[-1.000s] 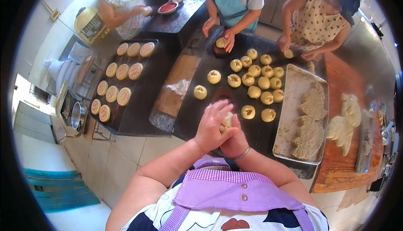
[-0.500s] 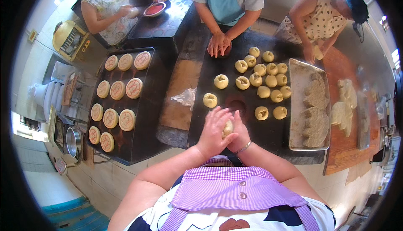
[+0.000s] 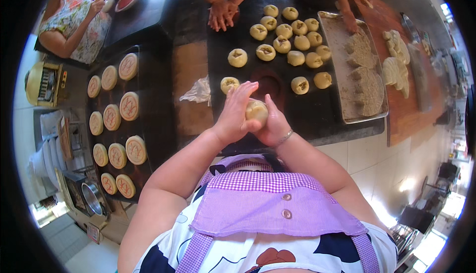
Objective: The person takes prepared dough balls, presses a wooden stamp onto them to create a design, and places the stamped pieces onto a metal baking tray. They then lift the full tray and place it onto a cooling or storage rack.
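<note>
Between my palms rests a pale, rounded dough ball (image 3: pixel 257 113), close to the near edge of the dark work table (image 3: pixel 307 119). My left hand (image 3: pixel 237 110) cups it from the left, fingers stretched along its far side and thumb across its front. From the right, my right hand (image 3: pixel 274 125), with a bracelet at the wrist, presses against it; its thumb points up. Just beyond my left fingertips sits a dough bun (image 3: pixel 229 84) with a puckered top. Several similar buns (image 3: pixel 282 44) stand in a loose cluster farther off. A dark round mould-like hollow (image 3: pixel 267 85) lies behind my hands, partly hidden.
Right of the buns is a metal tray (image 3: pixel 342 94) of crumbly filling, then pale dough pieces (image 3: pixel 395 69) on a wooden board (image 3: pixel 421 112). Flat cakes with red marks (image 3: pixel 112 118) fill a black tray at left. A plastic bag (image 3: pixel 197 90) lies between. Co-workers' hands (image 3: pixel 223 15) are across the table.
My view has tilted down, so the table sits higher in it. My hands have parted a little, showing more of the dough ball. The right-hand co-worker's hand now reaches to the filling tray.
</note>
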`<state>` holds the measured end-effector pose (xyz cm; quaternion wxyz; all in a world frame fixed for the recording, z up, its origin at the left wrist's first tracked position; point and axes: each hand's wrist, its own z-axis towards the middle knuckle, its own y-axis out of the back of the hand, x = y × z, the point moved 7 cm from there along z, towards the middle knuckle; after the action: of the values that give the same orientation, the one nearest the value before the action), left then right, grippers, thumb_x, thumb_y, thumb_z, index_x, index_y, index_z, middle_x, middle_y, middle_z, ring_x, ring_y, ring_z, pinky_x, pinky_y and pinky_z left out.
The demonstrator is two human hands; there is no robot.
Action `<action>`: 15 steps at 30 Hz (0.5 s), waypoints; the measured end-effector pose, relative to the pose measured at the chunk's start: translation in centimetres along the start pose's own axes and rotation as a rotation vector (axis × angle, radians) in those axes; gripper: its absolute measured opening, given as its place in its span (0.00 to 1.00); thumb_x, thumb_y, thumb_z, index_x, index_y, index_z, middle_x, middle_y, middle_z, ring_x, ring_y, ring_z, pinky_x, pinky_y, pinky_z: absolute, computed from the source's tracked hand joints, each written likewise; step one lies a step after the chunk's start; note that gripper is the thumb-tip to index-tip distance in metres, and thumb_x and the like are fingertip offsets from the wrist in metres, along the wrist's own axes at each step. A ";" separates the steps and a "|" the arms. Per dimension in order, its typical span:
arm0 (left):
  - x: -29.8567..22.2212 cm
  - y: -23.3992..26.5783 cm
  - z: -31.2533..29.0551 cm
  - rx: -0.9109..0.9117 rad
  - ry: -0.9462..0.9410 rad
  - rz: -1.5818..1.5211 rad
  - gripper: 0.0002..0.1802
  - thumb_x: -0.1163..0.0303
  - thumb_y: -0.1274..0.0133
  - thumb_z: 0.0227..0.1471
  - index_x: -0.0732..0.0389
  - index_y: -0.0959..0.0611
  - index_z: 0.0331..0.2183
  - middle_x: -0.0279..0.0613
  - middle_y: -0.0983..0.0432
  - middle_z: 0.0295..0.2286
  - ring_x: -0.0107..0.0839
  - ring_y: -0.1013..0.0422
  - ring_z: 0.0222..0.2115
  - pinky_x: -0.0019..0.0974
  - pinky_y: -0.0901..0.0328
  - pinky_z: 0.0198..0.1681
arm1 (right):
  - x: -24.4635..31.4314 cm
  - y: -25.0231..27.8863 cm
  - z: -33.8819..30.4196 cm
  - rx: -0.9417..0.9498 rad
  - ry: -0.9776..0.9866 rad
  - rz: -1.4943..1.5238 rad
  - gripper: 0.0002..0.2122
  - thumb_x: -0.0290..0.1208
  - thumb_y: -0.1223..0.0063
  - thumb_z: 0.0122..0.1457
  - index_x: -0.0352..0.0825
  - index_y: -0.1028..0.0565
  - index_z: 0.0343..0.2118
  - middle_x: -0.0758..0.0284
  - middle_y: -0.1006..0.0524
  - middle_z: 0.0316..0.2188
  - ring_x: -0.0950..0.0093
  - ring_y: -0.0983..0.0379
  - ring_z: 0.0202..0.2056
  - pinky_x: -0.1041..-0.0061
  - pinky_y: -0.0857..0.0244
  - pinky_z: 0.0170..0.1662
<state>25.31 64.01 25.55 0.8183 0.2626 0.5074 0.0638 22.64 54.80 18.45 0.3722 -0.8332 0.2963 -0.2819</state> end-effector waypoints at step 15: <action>9.5 -7.5 -11.9 -0.415 1.341 -1.151 0.10 0.62 0.51 0.60 0.58 0.21 0.36 0.41 0.21 0.35 0.36 0.25 0.38 0.39 0.29 0.42 | 5.0 14.8 -4.5 -0.822 0.631 -1.857 0.32 0.40 0.34 0.48 0.34 0.35 0.55 0.57 0.29 0.49 0.57 0.31 0.49 0.62 0.36 0.55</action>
<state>18.30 65.44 10.14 0.2877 -0.2763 0.9084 -0.1253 18.70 41.13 10.53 -0.3924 -0.6837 -0.3004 -0.5370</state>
